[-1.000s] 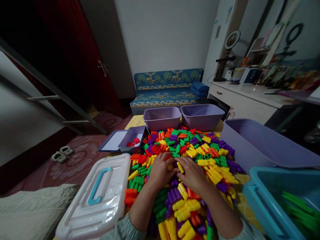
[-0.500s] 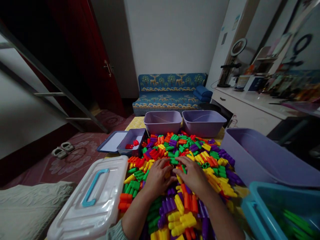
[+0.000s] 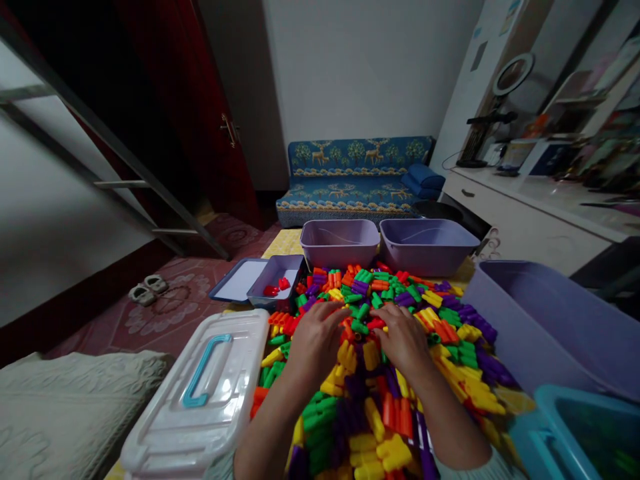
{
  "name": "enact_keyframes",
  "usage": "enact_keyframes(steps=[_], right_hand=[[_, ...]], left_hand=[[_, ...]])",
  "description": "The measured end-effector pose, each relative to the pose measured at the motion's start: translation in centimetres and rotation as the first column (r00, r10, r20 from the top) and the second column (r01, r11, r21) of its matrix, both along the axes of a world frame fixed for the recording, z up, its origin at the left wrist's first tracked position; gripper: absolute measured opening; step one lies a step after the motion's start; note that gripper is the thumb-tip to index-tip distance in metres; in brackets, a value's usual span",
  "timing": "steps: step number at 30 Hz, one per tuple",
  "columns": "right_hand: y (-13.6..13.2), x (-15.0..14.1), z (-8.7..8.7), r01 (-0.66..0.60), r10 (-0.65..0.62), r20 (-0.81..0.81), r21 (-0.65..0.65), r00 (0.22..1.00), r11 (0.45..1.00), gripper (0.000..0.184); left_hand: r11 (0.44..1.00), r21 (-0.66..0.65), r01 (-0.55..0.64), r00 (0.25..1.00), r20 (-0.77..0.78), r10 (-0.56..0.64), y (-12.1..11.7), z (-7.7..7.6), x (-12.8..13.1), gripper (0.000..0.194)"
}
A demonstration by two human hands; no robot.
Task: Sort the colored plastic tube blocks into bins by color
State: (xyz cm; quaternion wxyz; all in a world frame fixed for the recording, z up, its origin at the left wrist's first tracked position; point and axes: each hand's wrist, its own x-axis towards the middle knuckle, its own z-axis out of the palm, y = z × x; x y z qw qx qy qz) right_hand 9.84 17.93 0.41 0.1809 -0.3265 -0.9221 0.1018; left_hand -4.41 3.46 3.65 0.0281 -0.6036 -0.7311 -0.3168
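A wide heap of plastic bullet-shaped building pieces (image 3: 373, 413) in green, yellow, orange, red and purple covers the table. My left hand (image 3: 316, 339) rests over the middle of the heap, its fingers apart and bent toward the pieces. Opposite it, my right hand (image 3: 403, 337) lies on the heap with fingers spread and slightly curled. Between the two hands are loose pieces, among them a green piece (image 3: 359, 327) and yellow ones. Both hands touch or hover just above the heap; the undersides of the fingers are hidden.
Two purple bins (image 3: 340, 247) stand at the far edge, with a larger purple bin (image 3: 555, 320) to the right. Nearer right is a turquoise tub (image 3: 555, 427). Left are a white lid (image 3: 200, 393) with a blue handle and a small box (image 3: 257, 287) holding red pieces.
My hands have moved farther apart, showing more pieces between them. The view has turned slightly left, so the surroundings sit farther right.
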Motion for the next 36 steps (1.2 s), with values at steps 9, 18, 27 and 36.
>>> enact_keyframes(steps=[9, 18, 27, 36], right_hand=[[0.1, 1.0, -0.9, -0.02, -0.204, -0.451, -0.444, 0.869, 0.896, 0.024], [-1.4, 0.6, 1.9, -0.396, -0.484, -0.586, -0.805, 0.65, 0.443, 0.046], [-2.9, 0.0, 2.5, -0.482, -0.473, -0.6, -0.8, 0.645, 0.357, 0.047], [-2.6, -0.5, 1.2, -0.435, -0.421, -0.581, -0.809, 0.697, 0.396, 0.051]], left_hand=[[0.981, -0.176, -0.084, 0.995, -0.068, 0.073, 1.5, -2.8, -5.9, 0.052], [0.986, 0.092, -0.136, 0.58, 0.815, 0.004, 2.3, -1.5, -2.6, 0.035], [0.976, 0.193, 0.097, -0.092, 0.979, -0.184, 3.3, -2.1, 1.0, 0.052], [0.97, 0.204, 0.131, 0.027, 0.977, -0.209, 3.0, -2.0, 1.3, 0.062]])
